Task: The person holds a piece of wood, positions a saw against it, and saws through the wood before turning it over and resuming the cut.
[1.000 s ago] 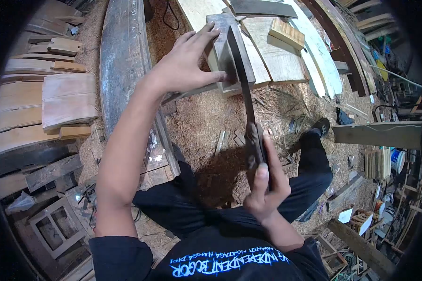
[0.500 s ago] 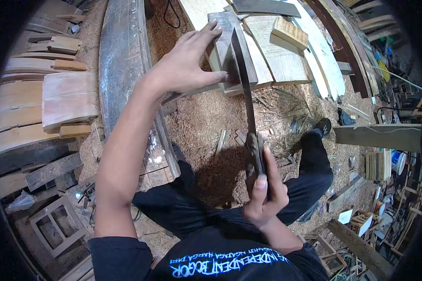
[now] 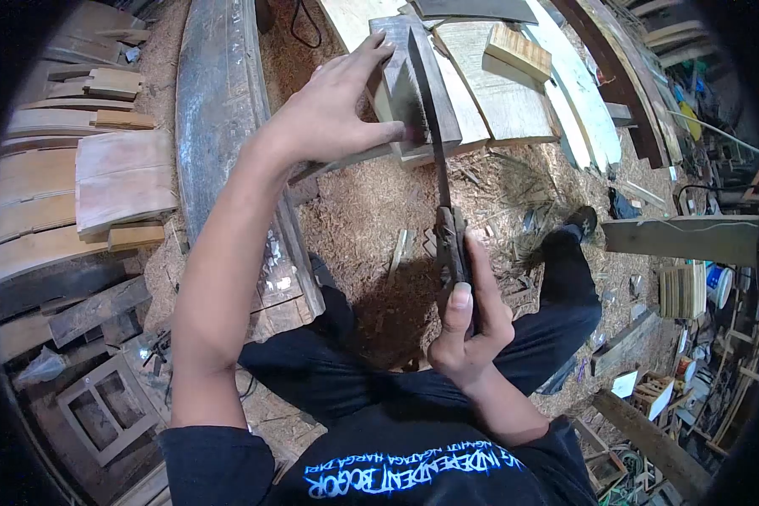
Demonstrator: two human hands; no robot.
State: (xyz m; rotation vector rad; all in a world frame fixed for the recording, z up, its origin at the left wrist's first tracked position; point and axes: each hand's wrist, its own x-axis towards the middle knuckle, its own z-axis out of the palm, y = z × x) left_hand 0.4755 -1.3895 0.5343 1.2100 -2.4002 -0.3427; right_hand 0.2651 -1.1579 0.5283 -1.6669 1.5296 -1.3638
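My left hand (image 3: 333, 110) is clamped on a grey-brown wooden block (image 3: 392, 52), its fingers over the far left edge and its thumb against the near side. Across that block runs the long, dark, narrow blade of a handsaw (image 3: 442, 181), pointing away from me. My right hand (image 3: 476, 325) grips the saw's dark, worn handle, thumb on top. Beneath the block lie pale boards (image 3: 462, 110). How deep the blade sits in the wood cannot be made out.
A long weathered beam (image 3: 219, 110) runs along the left. Curved planks (image 3: 38, 211) are stacked beyond it. A small wood block (image 3: 519, 52) rests on the boards at right. Sawdust and offcuts cover the floor (image 3: 354, 228) between my legs.
My right hand and the saw have moved forward, away from my body, along the block. The left hand keeps its hold in almost the same place.
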